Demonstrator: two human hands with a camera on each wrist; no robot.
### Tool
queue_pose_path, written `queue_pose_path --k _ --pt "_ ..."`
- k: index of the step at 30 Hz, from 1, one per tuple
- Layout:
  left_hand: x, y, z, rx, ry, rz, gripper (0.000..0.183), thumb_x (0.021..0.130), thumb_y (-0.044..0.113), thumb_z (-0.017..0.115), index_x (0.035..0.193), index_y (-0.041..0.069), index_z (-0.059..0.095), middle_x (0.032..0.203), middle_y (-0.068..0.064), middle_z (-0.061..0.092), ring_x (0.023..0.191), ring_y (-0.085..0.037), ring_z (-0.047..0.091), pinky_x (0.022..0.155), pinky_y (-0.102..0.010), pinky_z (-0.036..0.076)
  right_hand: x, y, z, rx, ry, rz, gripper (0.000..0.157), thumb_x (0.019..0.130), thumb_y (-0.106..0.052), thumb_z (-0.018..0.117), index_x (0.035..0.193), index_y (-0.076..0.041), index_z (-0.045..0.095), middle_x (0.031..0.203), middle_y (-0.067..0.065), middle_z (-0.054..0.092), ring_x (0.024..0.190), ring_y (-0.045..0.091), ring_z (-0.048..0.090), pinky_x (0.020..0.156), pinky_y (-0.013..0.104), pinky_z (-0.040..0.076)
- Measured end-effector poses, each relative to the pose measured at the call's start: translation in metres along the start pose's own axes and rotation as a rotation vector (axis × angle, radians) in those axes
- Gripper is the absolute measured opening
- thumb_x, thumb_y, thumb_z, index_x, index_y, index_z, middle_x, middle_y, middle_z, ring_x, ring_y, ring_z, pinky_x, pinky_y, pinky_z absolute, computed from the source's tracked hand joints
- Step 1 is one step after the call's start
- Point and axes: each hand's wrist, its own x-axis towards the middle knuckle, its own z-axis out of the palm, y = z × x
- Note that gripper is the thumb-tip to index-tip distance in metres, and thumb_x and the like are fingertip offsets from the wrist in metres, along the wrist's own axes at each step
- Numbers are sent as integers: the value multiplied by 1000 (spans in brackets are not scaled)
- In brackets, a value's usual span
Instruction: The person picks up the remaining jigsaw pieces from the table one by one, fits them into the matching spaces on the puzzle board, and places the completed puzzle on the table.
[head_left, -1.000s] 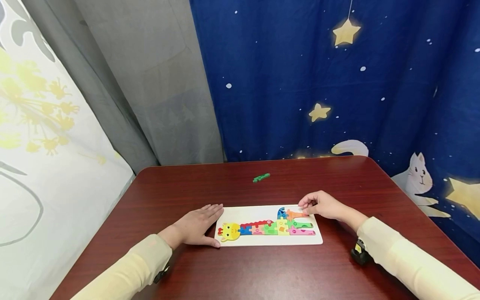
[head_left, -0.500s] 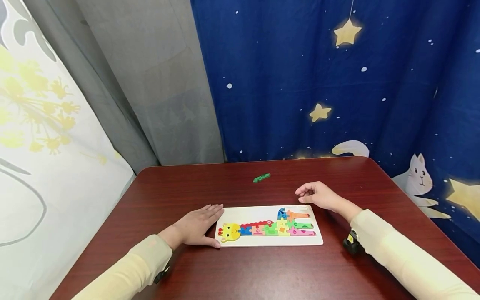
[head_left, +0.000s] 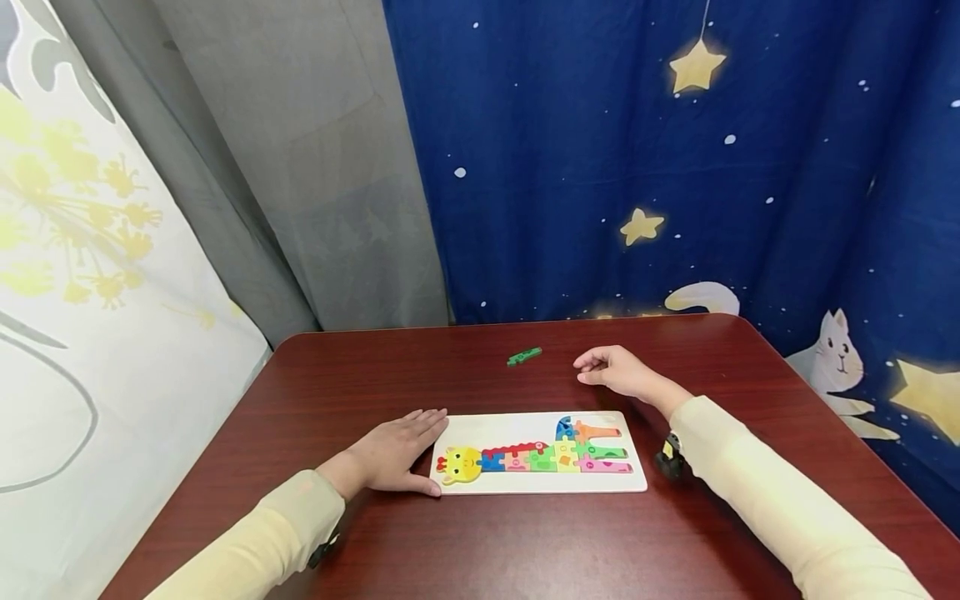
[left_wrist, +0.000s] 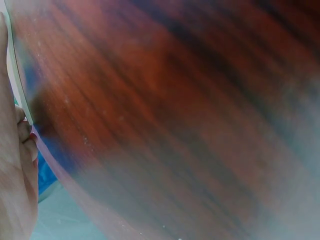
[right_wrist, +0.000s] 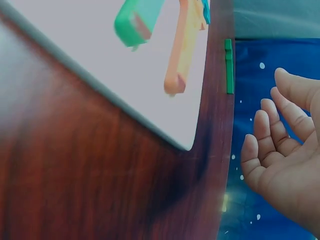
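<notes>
A white puzzle board (head_left: 495, 426) lies on the table, with a giraffe of colored interlocking pieces fitted on it, its yellow head (head_left: 460, 464) at the left end. My left hand (head_left: 396, 454) rests at the board's left edge, fingers stretched out; the left wrist view catches only part of that hand. Behind the board a loose green puzzle piece (head_left: 524, 357) lies on the table. To its right hovers my right hand (head_left: 617, 369), holding nothing, its fingers loosely bent. The right wrist view shows the green piece (right_wrist: 229, 70) apart from that hand (right_wrist: 290, 140).
The dark red wooden table (head_left: 525, 550) has its far edge just behind the green piece. A grey curtain (head_left: 322, 192) and a blue star-patterned curtain (head_left: 570, 167) hang beyond it. White patterned fabric (head_left: 97, 333) hangs at the left.
My right hand has left the board's far right corner, moving back and left toward the loose green piece. The left hand and board stay in place.
</notes>
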Motion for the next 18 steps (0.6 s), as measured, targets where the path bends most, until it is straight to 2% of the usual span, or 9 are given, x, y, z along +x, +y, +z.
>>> queue_pose_path --k 13,18 --pt "0 0 1 10 0 -2 111 78 87 30 154 6 25 159 -10 22 144 -23 22 116 -37 19 34 -9 17 -15 -27 68 37 91 -17 69 120 5 63 104 9 64 96 23 55 86 36 46" --pt "0 0 1 6 -9 -8 112 78 88 30 154 6 24 159 -9 22 145 -23 21 116 -37 19 47 -11 22 -17 -21 83 37 91 -15 69 121 6 61 107 11 63 98 25 55 88 38 46"
